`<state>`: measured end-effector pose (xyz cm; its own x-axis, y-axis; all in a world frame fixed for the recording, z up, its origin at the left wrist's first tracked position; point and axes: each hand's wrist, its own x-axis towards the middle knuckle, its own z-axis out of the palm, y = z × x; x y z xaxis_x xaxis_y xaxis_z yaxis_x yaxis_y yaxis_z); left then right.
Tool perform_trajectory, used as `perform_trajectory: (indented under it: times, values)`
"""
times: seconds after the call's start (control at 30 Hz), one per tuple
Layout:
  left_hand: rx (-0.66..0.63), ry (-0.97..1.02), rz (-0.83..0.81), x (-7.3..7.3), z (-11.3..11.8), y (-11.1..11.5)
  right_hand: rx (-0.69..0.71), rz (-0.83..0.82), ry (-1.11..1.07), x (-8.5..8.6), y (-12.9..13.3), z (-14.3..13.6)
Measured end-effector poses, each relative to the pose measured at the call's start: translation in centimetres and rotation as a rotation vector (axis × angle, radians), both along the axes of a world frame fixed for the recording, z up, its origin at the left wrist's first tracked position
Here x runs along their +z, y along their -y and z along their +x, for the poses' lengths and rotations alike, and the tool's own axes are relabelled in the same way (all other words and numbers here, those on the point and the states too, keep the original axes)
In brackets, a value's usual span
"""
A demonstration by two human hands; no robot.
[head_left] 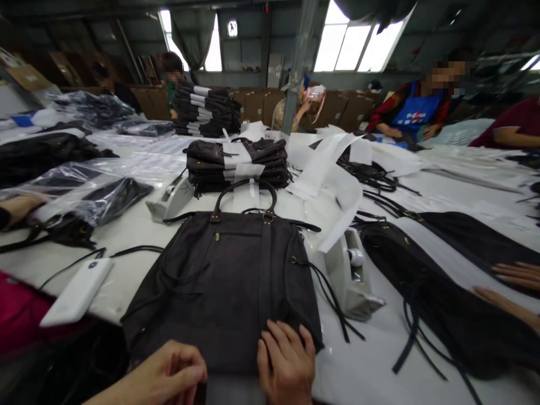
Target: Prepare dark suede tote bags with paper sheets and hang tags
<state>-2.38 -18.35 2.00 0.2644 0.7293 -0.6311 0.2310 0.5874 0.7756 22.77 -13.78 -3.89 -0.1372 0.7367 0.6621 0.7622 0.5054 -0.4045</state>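
Note:
A black handbag (236, 281) lies flat on the table in front of me, its two arched handles (247, 188) pointing away. My right hand (289, 360) rests on the bag's lower right part, fingers stretched out over the fabric. At the lower left edge of the bag is my left hand (169, 371), its fingers curled in and the thumb pressed against them. Whatever it may hold is hidden, though something dark shows just below the fingers. Thin black straps (329, 292) hang off the bag's right side.
Tape dispensers stand left (171, 199) and right (352, 275) of the bag. Behind it is a stack of folded bags (236, 163) with paper bands. A white phone (78, 292) lies left. Another person's hands (510, 298) touch a black bag (439, 298) at right.

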Motion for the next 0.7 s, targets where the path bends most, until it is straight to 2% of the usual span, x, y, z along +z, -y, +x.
perform_trajectory:
  times: [0.07, 0.13, 0.2, 0.23, 0.37, 0.5, 0.6, 0.7]
  values:
    - [0.099, -0.051, -0.055, -2.6, -0.2, 3.4, 0.112, -0.036, 0.045, 0.9, 0.1, 0.6]
    - [0.226, -0.103, -0.057, -4.9, -0.4, 5.4, 0.239, -0.036, 0.112, 1.7, 0.3, 1.5]
    - [0.324, -0.087, 0.007, -6.3, -0.2, 6.0, 0.317, -0.023, 0.196, 2.3, 0.5, 2.2]
    - [0.333, -0.043, 0.050, -6.7, 0.1, 5.8, 0.332, -0.027, 0.243, 2.5, 0.7, 2.4]
    - [0.275, 0.199, 0.139, -6.0, 3.0, 3.6, 0.303, -0.063, 0.352, 2.2, 1.2, 2.3]
    - [0.404, 0.301, 0.082, -5.2, 5.5, 2.1, 0.285, -0.009, 0.412, 1.6, 1.3, 1.5]
    - [0.520, 0.268, 0.118, -5.6, 5.5, 1.7, 0.243, 0.093, 0.402, 1.2, 1.1, 0.8]
    - [0.588, 0.217, 0.116, -5.4, 4.4, 1.5, 0.212, 0.214, 0.345, 0.9, 0.5, -0.1]
